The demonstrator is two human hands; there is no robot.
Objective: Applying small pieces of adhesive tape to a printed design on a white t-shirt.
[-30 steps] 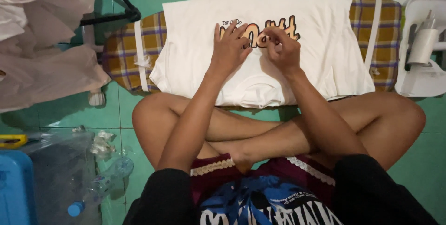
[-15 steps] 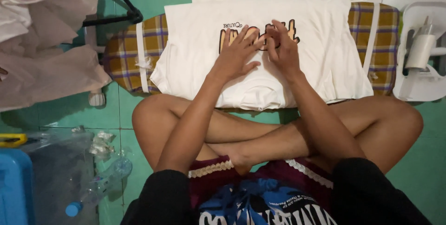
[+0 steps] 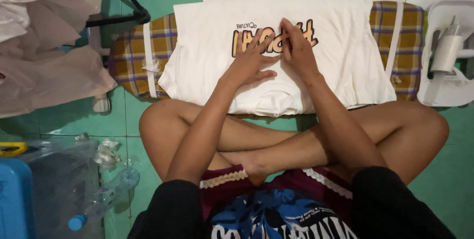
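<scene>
From the head camera, a person sits cross-legged on a green tiled floor (image 3: 148, 2); in front of the legs lies a low ironing board (image 3: 131, 54) with a yellow and brown checked cover; a white T-shirt (image 3: 207, 51) is spread flat on top of it, with its orange print facing up and its neck edge close to the knees.

The left hand (image 3: 252, 64) lies flat on the shirt with its fingers spread wide, right on the print; it is open and grips nothing; the right hand (image 3: 296, 49) lies just beside it, touching the shirt too, with its fingers straight and close together, also open and pressing down; the two hands almost meet over the print.

To the right of the board stands a white iron (image 3: 447, 54) on a white stand; to the left lie pale clothes (image 3: 44, 76) in a heap; near the left knee sits a clear plastic bag (image 3: 59, 180), a blue box (image 3: 12, 199) and a plastic bottle (image 3: 106, 194) with a blue cap.
</scene>
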